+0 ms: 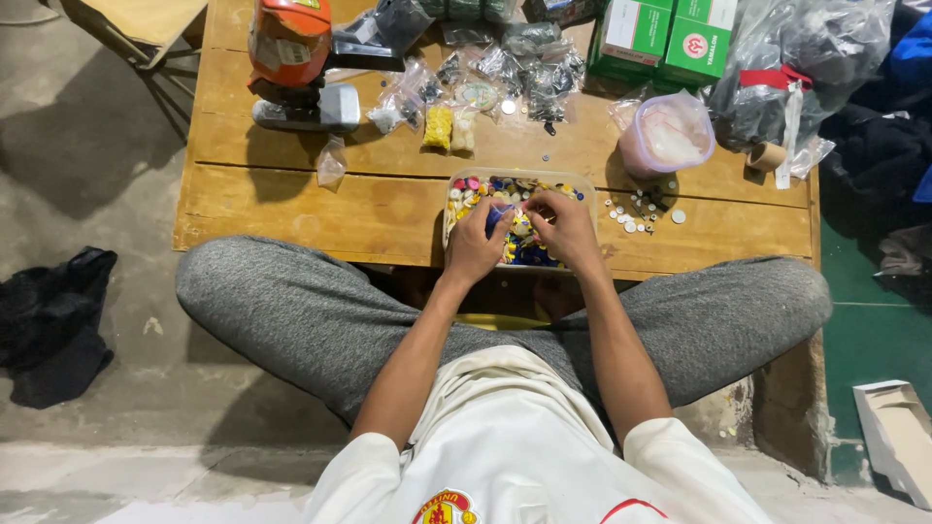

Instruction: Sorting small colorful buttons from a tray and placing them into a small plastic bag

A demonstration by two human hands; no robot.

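Both hands [519,238] crowd the button tray [454,189] at the table edge [291,247].

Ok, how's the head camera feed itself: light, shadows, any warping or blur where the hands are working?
Head view: light is even and fairly bright on the wooden table; a soft shadow falls on the concrete floor to its left. Wide-lens warping bends the table edges and spreads the knees outward. The left hand and right hand over the clear tub of buttons look sharp, but single buttons are too small to resolve.
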